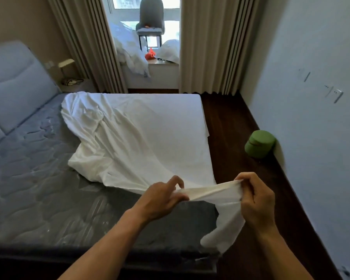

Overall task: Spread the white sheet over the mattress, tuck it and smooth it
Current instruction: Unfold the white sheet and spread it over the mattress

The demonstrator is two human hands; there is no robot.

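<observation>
A dark grey quilted mattress [38, 178] fills the left and near part of the room, with a padded blue headboard [12, 85] along its left side. The white sheet [141, 134] covers only the far right part of the mattress, lying flat toward the far right corner and rumpled in a loose heap toward the middle, with the grey surface bare on the left and near sides. A near edge of the sheet is lifted off the bed and stretched taut between both hands. The left hand [160, 201] pinches the cloth between thumb and fingers; the right hand [257, 203] grips the bunched corner with curled fingers, and a loose tail hangs below it. A green stool [260, 144] stands on the dark floor by the right wall.
</observation>
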